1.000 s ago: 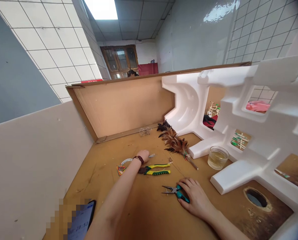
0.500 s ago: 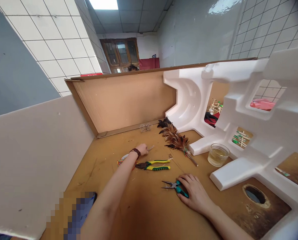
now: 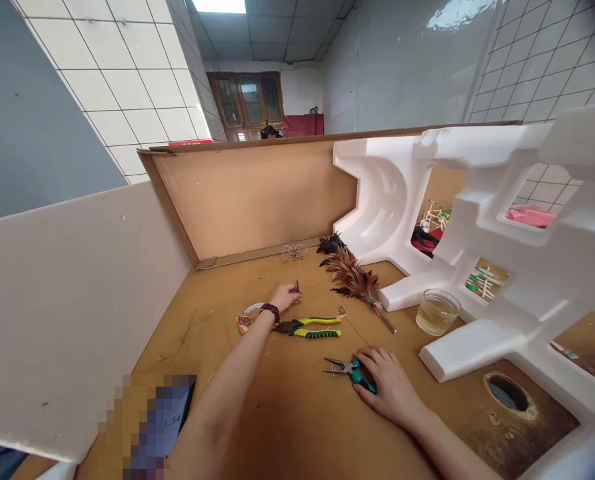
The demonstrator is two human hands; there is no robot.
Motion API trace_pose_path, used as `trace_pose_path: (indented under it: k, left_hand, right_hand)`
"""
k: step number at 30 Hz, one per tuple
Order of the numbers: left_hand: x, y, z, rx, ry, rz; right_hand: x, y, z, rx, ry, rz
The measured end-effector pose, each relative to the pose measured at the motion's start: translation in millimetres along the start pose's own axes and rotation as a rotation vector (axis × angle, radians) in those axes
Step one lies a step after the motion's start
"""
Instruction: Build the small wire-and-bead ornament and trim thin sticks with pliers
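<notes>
My left hand [image 3: 287, 297] is closed in a pinch on a small thin piece [image 3: 297, 285] that points up; its kind cannot be made out. Just below that wrist lie the combination pliers [image 3: 317, 327] with yellow and green handles, their jaws turned left. A coil of coloured cords [image 3: 244, 320] sits left of the wrist, partly behind it. My right hand [image 3: 386, 383] rests on the table, fingers closed around the teal handles of needle-nose pliers [image 3: 347, 367]. Their jaws are apart and face left.
A feather duster [image 3: 352, 273] lies beside a glass bowl [image 3: 437, 312] of yellowish liquid. A tangle of thin wire [image 3: 293, 252] is by the cardboard wall [image 3: 257, 200]. White moulded foam [image 3: 517, 267] stands at right, a pale foam panel [image 3: 77, 313] at left, a phone [image 3: 170, 420] in front.
My left hand has turned, so the thin piece now points up rather than to the right. The right hand and its pliers have stayed put. The view has shifted slightly.
</notes>
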State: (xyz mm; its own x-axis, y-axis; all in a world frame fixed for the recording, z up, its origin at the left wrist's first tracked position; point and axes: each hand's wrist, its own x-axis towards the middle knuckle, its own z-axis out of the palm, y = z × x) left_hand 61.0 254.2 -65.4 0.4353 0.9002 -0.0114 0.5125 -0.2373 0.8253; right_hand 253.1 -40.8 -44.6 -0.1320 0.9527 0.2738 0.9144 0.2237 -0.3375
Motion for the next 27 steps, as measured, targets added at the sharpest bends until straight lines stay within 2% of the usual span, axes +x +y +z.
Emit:
trace_pose_path:
  k: [9, 13, 17, 20, 23, 27]
  left_hand:
    - [-8.7, -7.4, -0.5, 0.001, 0.087, 0.021]
    - [-12.1, -2.7, 0.0, -0.094, 0.052, -0.017]
    - [-21.1, 10.7, 2.4, -0.222, -0.009, -0.047]
    - [-36.8, 26.9, 1.7, -0.306, -0.055, -0.048]
    - [-63.2, 44.8, 0.8, -0.374, -0.124, -0.039]
    - [-107.6, 65.5, 4.8, -0.422, -0.270, -0.021]
  right_hand:
    - [-0.6, 0.4, 0.8, -0.020, 0.008, -0.010]
    - [-0.7, 0.7, 0.9, -0.013, 0.004, -0.007]
    - [0.0, 0.6, 0.8, -0.029, 0.004, -0.002]
    - [-0.7, 0.1, 0.7, -0.029, -0.004, -0.003]
    - [-3.1, 2.5, 0.8, 0.023, 0.000, -0.019]
    - [3.6, 8.8, -2.4, 0.177, 0.135, 0.027]
